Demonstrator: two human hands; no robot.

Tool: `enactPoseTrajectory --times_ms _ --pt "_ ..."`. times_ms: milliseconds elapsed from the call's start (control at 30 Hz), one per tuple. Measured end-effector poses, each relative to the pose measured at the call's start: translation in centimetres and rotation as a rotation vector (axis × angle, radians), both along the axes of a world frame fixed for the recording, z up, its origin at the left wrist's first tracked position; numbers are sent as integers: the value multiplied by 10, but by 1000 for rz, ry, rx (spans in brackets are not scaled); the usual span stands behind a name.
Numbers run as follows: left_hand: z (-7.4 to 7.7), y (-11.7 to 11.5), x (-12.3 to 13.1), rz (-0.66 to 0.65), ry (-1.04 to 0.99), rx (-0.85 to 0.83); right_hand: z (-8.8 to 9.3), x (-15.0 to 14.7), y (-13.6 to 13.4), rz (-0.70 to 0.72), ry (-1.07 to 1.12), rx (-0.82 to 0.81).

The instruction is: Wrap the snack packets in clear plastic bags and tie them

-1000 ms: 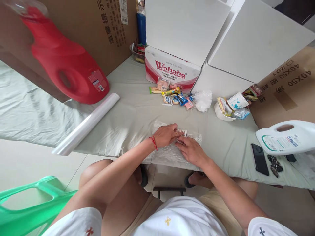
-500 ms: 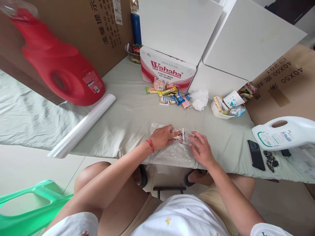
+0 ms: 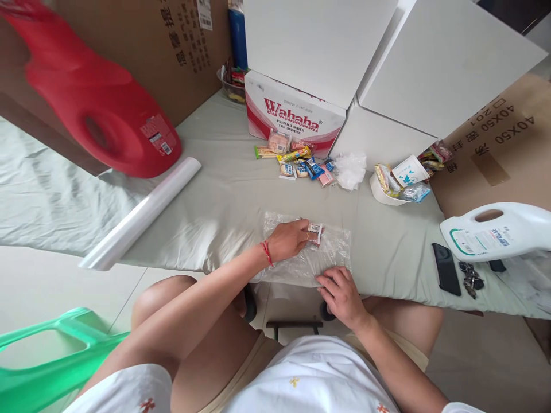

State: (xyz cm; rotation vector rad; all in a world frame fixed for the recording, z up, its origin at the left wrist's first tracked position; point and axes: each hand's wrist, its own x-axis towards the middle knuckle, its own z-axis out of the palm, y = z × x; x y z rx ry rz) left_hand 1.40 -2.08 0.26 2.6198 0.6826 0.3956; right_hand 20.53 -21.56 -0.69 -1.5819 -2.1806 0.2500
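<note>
A clear plastic bag [image 3: 297,276] lies flat at the front edge of the cloth-covered table. On top of it is a small wrapped snack packet [image 3: 315,228] with a barcode. My left hand [image 3: 287,240], with a red string bracelet and a ring, is closed over the packet's left part, its fingertips partly hidden. At the bag's near edge, my right hand [image 3: 343,295] has its thumb and fingers close together on the plastic, apart from the packet.
Several wrapped snacks [image 3: 301,163] and a crumpled clear bag [image 3: 350,170] lie before the Wahaha box [image 3: 297,112]. A snack-filled bowl [image 3: 383,196], phone [image 3: 446,269], keys [image 3: 472,279] and white jug [image 3: 501,232] are right. A plastic roll [image 3: 142,215] and red jug [image 3: 107,103] are left.
My right hand has moved from the bag's right side down to its near edge. My left hand has shifted slightly right and down, showing more of the packet's barcode end.
</note>
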Motion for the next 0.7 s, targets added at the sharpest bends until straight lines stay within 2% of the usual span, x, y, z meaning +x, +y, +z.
enactPoseTrajectory --times_ms 100,167,367,500,600,700 --pt "2 -3 0 13 -2 -32 1 4 4 31 69 -24" --pt "2 -5 0 17 -9 -54 8 7 8 55 120 -58" --pt "9 -4 3 24 1 -121 57 14 41 77 195 -93" --pt "14 -1 5 31 48 -161 82 19 66 123 258 -216" --pt "16 0 5 34 59 -163 82 22 69 125 219 -257" --pt "15 0 5 35 58 -161 69 23 59 127 163 -256"
